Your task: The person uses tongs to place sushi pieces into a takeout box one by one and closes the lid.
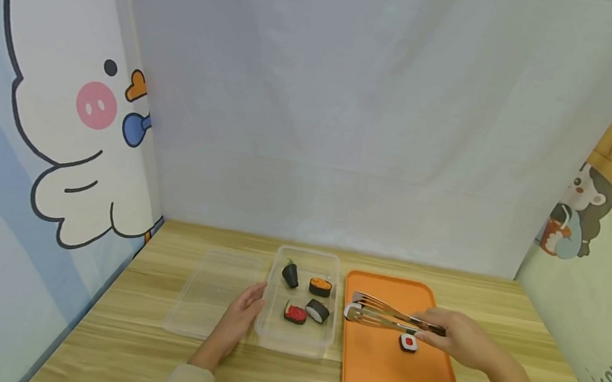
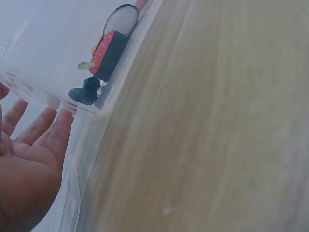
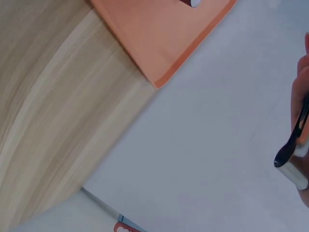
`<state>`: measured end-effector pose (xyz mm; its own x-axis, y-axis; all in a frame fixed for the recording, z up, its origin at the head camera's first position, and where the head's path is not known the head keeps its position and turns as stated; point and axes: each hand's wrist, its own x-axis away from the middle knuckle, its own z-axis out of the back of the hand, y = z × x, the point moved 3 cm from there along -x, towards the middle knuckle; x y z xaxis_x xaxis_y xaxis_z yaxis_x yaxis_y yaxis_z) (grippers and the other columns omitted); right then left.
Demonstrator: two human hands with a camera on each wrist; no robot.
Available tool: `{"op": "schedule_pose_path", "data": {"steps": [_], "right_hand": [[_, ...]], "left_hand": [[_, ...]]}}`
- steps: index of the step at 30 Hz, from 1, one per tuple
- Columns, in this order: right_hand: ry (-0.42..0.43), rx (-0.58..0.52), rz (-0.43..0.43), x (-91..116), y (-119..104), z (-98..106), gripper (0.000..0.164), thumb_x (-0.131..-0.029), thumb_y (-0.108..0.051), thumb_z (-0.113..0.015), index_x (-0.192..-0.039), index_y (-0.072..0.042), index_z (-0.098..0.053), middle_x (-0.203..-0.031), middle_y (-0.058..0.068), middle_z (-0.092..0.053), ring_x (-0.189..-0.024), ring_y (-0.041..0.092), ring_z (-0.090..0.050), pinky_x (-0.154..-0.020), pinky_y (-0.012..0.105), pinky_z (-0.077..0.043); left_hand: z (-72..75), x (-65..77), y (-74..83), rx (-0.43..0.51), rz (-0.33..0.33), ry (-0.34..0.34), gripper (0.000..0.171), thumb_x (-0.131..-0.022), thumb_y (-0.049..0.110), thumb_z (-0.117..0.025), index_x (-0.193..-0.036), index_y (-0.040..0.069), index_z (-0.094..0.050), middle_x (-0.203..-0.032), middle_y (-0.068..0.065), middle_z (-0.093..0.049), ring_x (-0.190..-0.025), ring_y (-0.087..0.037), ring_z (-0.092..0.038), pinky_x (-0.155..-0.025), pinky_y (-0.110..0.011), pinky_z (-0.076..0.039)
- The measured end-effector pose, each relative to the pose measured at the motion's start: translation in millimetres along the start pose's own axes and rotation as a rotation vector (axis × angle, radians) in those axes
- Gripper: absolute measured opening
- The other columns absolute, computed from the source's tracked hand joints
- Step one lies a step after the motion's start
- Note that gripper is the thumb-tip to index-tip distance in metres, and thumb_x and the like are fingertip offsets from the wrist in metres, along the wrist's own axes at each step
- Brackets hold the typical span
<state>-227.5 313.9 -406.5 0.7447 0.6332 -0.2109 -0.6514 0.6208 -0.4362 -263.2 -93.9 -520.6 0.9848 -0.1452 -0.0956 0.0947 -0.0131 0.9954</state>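
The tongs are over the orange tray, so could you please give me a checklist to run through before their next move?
1. Tongs held by right hand: ok.
2. Food piece at the tips firmly gripped: cannot tell.
3. Clear box open, lid lying beside it: ok.
4. Bare floor in the box around its four food pieces: ok.
5. Left hand close to the box: ok.
6. Orange tray emptied: not ok, another piece lies there.

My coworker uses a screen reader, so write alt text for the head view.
The right hand holds metal tongs at a sushi piece on an orange tray also holding a red-centred roll. The left hand is beside a clear container with four sushi pieces; a clear lid lies left of it on the wooden table.
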Motion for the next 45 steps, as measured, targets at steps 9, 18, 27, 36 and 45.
{"op": "schedule_pose_path", "data": {"steps": [9,18,27,36,45], "right_hand": [[-0.008,-0.044,0.025,-17.6,-13.0,-8.9,0.030,-0.095,-0.020,-0.066,-0.121,-0.006,-0.067,-0.088,-0.017,-0.054,-0.061,-0.001,-0.040,-0.052,0.021,-0.039],[-0.090,-0.075,0.004,-42.7,-25.8,-27.7,0.038,-0.097,-0.031,-0.062,-0.125,-0.005,-0.065,-0.097,-0.011,-0.060,-0.066,0.002,-0.047,-0.056,0.023,-0.043],[-0.093,-0.020,0.031,-61.6,-32.5,-45.4,0.038,-0.097,-0.034,-0.061,-0.123,-0.008,-0.066,-0.098,-0.011,-0.061,-0.067,0.001,-0.047,-0.060,0.023,-0.043],[-0.111,0.029,0.047,-75.0,-35.5,-62.0,0.037,-0.097,-0.037,-0.060,-0.123,-0.011,-0.067,-0.094,-0.015,-0.058,-0.064,0.000,-0.045,-0.056,0.022,-0.041],[-0.122,0.035,0.063,-85.9,-43.8,-71.2,0.038,-0.097,-0.035,-0.061,-0.122,-0.007,-0.068,-0.097,-0.008,-0.062,-0.066,0.000,-0.045,-0.058,0.023,-0.042]], "left_hand": [[0.9,-0.5,-0.4,-0.009,-0.004,-0.004,0.045,-0.103,0.005,-0.046,-0.146,-0.006,-0.035,-0.146,-0.031,-0.035,-0.135,-0.041,-0.034,-0.111,-0.050,-0.027],[1.2,-0.2,-2.8,0.007,-0.004,-0.007,0.046,-0.103,0.006,-0.046,-0.146,-0.006,-0.035,-0.147,-0.031,-0.035,-0.136,-0.041,-0.033,-0.111,-0.049,-0.027],[0.7,0.7,-2.6,-0.016,0.012,-0.002,0.046,-0.103,0.008,-0.047,-0.146,-0.003,-0.036,-0.147,-0.029,-0.035,-0.137,-0.040,-0.032,-0.111,-0.050,-0.026],[0.6,-0.7,-3.6,-0.010,0.002,-0.001,0.046,-0.103,0.007,-0.047,-0.146,-0.003,-0.036,-0.147,-0.029,-0.036,-0.136,-0.040,-0.034,-0.111,-0.050,-0.027],[1.9,-2.2,-5.8,-0.018,-0.001,0.007,0.045,-0.103,0.007,-0.047,-0.146,-0.003,-0.038,-0.146,-0.029,-0.037,-0.136,-0.039,-0.034,-0.111,-0.050,-0.026]]}}
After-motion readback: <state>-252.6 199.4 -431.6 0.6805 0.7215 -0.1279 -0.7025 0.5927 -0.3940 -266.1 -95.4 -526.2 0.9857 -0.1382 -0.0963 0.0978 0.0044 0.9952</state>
